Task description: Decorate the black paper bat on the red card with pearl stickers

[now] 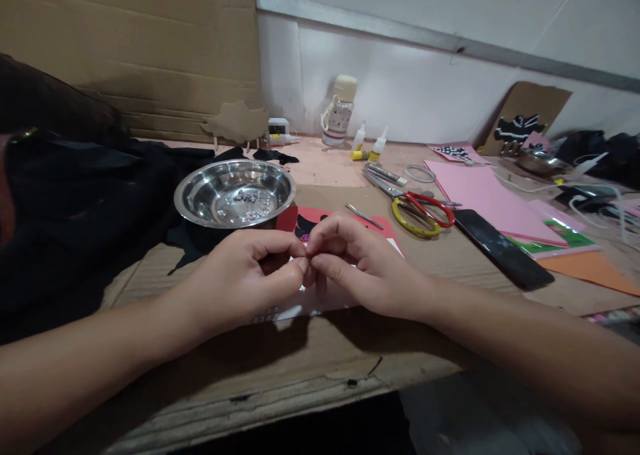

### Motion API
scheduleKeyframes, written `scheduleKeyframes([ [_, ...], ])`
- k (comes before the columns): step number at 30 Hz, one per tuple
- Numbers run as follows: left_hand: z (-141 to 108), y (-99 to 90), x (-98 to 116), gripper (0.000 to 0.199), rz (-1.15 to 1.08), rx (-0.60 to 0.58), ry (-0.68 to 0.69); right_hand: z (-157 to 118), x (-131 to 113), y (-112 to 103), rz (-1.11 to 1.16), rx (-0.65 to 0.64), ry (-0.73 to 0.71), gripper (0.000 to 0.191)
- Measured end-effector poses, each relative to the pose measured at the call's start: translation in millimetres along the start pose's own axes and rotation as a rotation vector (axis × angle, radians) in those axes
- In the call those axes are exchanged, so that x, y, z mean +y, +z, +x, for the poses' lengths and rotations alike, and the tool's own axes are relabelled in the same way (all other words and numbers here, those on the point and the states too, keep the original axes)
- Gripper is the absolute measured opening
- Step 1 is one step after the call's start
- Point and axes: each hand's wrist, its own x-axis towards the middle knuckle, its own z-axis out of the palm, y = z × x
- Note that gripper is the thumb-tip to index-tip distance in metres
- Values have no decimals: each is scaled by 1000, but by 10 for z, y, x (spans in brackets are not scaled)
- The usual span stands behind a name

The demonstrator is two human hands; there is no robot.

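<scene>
My left hand [263, 268] and my right hand [353, 261] meet at the fingertips, both pinched, above a red sheet [377, 225] with black shapes on it. Whatever sits between the fingertips is too small to make out. Under the hands lies a shiny, clear sheet [287, 308], partly hidden. Just behind my left hand stands a steel bowl [187, 205] with small shiny pieces inside. A thin metal tool [365, 216] lies behind my right hand.
Scissors [423, 215] with red and yellow handles and a black phone [503, 248] lie to the right, by pink sheets [493, 195]. Glue bottles [377, 147] and a drink bottle [340, 111] stand at the back. Black cloth [115, 208] covers the left side.
</scene>
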Motion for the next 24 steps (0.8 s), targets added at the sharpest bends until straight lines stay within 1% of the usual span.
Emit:
scheduleKeyframes([
  [1, -5, 5, 0, 28, -9, -2, -6, -3, 0, 1, 39, -15, 14, 5],
  [4, -20, 10, 6, 30, -14, -22, -25, -11, 5, 11, 106, -34, 57, 10],
  [10, -37, 12, -13, 31, 77, -26, 22, -13, 29, 27, 35, -7, 82, 7],
  [16, -22, 3, -11, 30, 50, -50, 67, -12, 20, 1, -48, 3, -3, 4],
  [18, -28, 1, -8, 30, 45, -47, 81, -8, 2, -5, -77, 11, -8, 4],
  [22, -49, 3, -23, 33, 42, -19, 30, 2, -17, -15, -101, 21, -14, 4],
  [24, -47, -1, -28, 34, 35, -28, 13, 3, -15, -22, -82, 26, -31, 4],
])
